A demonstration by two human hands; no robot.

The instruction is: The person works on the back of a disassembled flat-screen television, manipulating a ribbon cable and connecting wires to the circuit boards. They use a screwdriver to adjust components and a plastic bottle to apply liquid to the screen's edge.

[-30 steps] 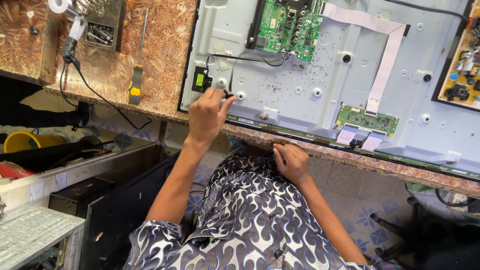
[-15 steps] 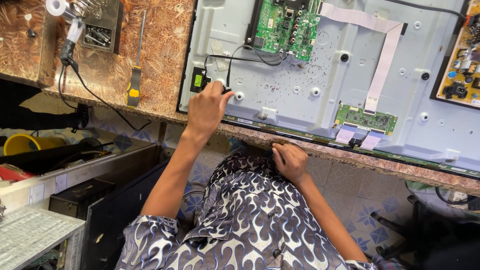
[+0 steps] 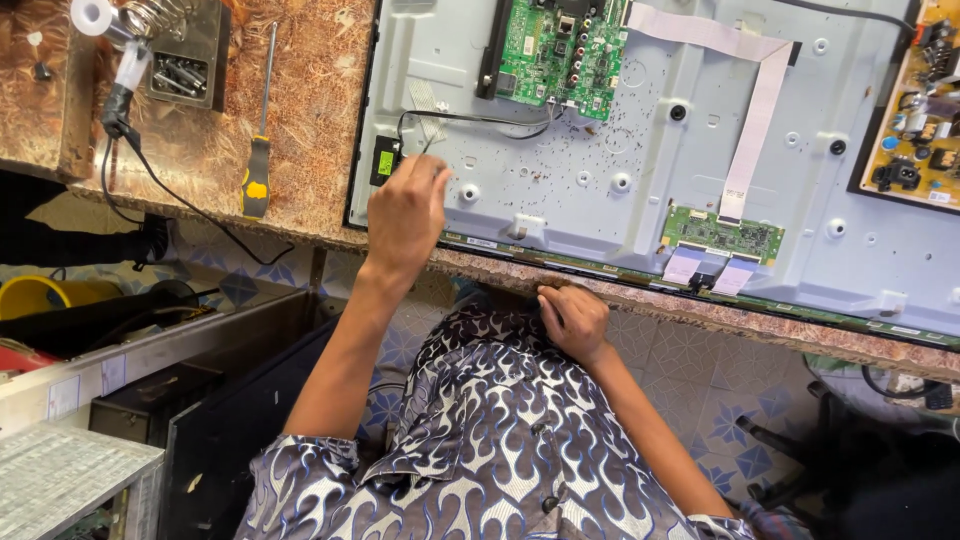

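We are pinching our left hand (image 3: pixel 405 210) on the black cable (image 3: pixel 470 120) beside the green main board (image 3: pixel 560 50), our right hand (image 3: pixel 572 320) resting curled on the desk (image 3: pixel 300 100) edge, holding nothing.

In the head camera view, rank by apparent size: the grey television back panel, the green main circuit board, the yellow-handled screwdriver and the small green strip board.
1. television back panel
2. main circuit board
3. screwdriver, longer but far thinner than that board, so unsure
4. strip board

Grey panel back (image 3: pixel 640 130), green circuit board (image 3: pixel 560 50), yellow-handled screwdriver (image 3: pixel 258 165), mottled brown counter (image 3: pixel 310 110), black-and-white flame-patterned shirt (image 3: pixel 500 440).
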